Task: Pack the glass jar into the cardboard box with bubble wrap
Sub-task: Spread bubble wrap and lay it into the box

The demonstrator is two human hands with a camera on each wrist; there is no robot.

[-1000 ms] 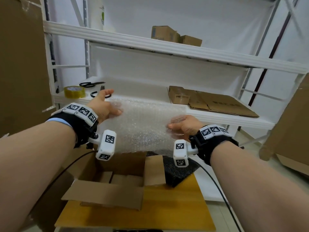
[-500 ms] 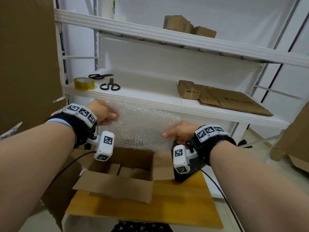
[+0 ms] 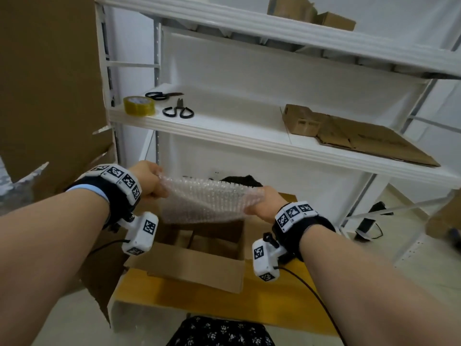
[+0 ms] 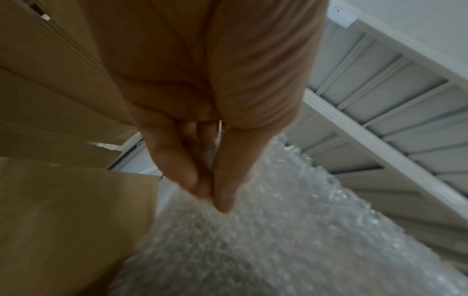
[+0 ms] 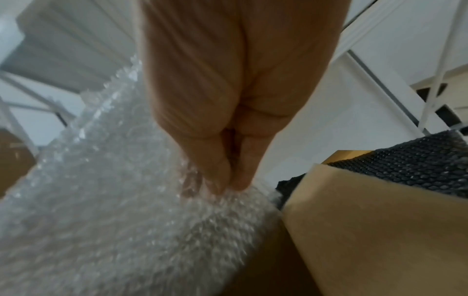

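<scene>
A clear sheet of bubble wrap [image 3: 207, 201] hangs stretched between my two hands, just above the open cardboard box [image 3: 199, 258]. My left hand [image 3: 149, 182] pinches its left edge, thumb against fingers, as the left wrist view shows at the left hand [image 4: 215, 192] on the bubble wrap [image 4: 266, 230]. My right hand [image 3: 262, 203] pinches the right edge, seen close as the right hand [image 5: 228, 180] on the bubble wrap [image 5: 113, 210]. The box flap [image 5: 380, 230] stands beside it. No glass jar shows in any view.
The box sits on a small wooden table [image 3: 199, 295]. A dark bubble-textured sheet [image 3: 243, 181] lies behind it. On the white shelf [image 3: 224, 131] are a tape roll [image 3: 139, 105], two scissors [image 3: 178, 112] and flattened cardboard [image 3: 361, 136]. Large cardboard [image 3: 50, 83] stands at left.
Both hands have come down from shelf height with the bubble wrap, which now hangs lower and flatter over the box. The head view has tilted down and closer.
</scene>
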